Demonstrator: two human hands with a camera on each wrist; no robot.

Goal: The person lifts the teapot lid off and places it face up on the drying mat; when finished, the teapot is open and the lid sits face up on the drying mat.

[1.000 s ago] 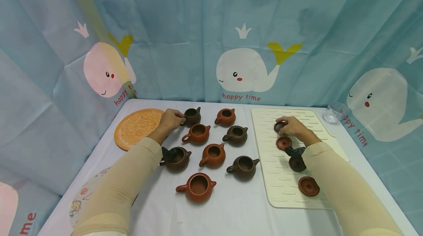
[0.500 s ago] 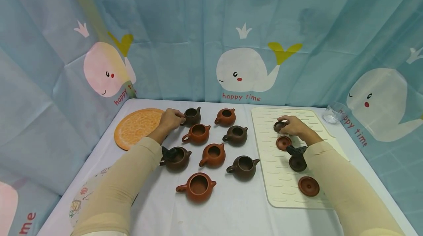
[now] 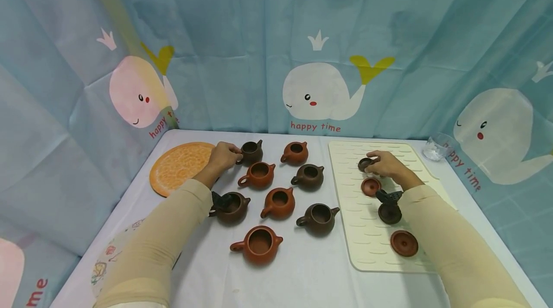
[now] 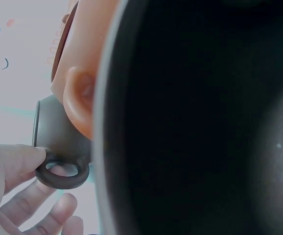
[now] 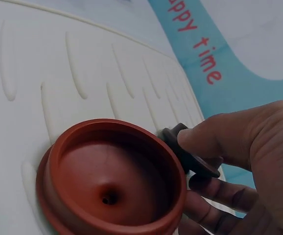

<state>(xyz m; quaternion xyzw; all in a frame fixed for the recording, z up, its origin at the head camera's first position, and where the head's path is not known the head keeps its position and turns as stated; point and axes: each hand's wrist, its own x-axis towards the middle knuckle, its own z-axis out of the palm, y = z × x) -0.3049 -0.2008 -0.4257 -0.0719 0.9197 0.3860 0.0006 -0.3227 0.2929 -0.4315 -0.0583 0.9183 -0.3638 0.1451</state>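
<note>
At the back left, my left hand (image 3: 225, 155) pinches the handle (image 4: 63, 183) of a lidless dark teapot (image 3: 251, 153), thumb on top and fingers beneath. My right hand (image 3: 384, 164) pinches a small dark lid (image 5: 189, 157) between thumb and fingers at the back of the cream ridged mat (image 3: 352, 245). In the right wrist view this lid tilts on edge. Just nearer lies an upturned red lid (image 5: 117, 181), its hollow side up. A second dark lid (image 3: 390, 213) and another red lid (image 3: 403, 243) follow in line toward the front.
Several lidless teapots stand mid-table, among them a red one (image 3: 261, 250) at the front and a dark one (image 3: 318, 226) nearest the mat. An orange round mat (image 3: 174, 166) lies back left. A clear bowl (image 3: 433, 149) stands back right, near the curtain (image 3: 242, 82).
My right hand has shifted very slightly, and the dark lid in its fingers has tilted a little. The left hand stays on the teapot handle.
</note>
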